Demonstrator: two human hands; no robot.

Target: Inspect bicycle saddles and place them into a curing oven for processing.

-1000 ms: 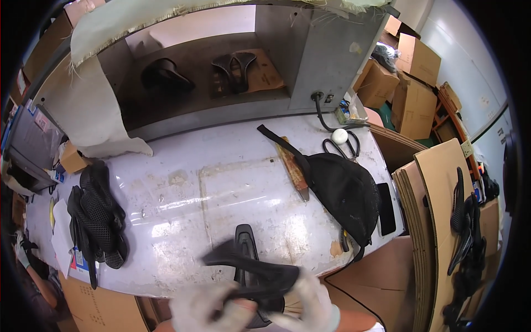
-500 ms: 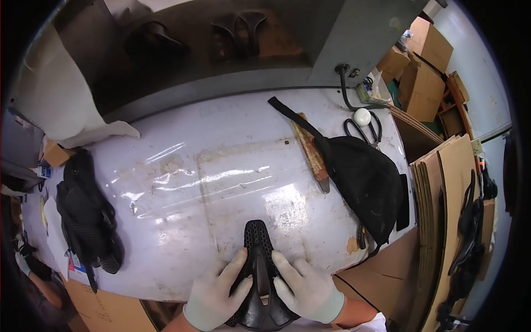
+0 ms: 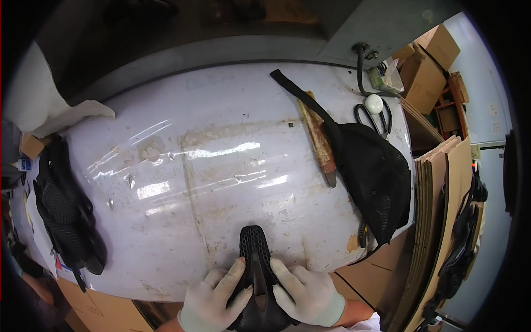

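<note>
A black bicycle saddle (image 3: 254, 249) lies at the near edge of the table, its narrow nose pointing away from me. A honeycomb pattern shows along the nose, and a long slot runs down its middle. My left hand (image 3: 213, 299), in a pale glove, holds the saddle's left side, fingers along the edge and thumb near the slot. On the opposite side my right hand (image 3: 310, 296), gloved the same way, grips it likewise. The wide rear of the saddle is partly hidden by my hands and the frame's lower edge.
Black mesh fabric (image 3: 373, 171) with a strap lies at right, beside a worn flat-bladed tool (image 3: 321, 144) and black-handled scissors (image 3: 383, 119). Black textured pieces (image 3: 63, 205) are piled at left. A grey machine (image 3: 221, 50) stands behind; cardboard sheets (image 3: 437, 188) lean at right.
The view has shifted, so the machine sits higher in the picture and the left pile further left. Both hands keep their hold on the saddle, nearly unmoved.
</note>
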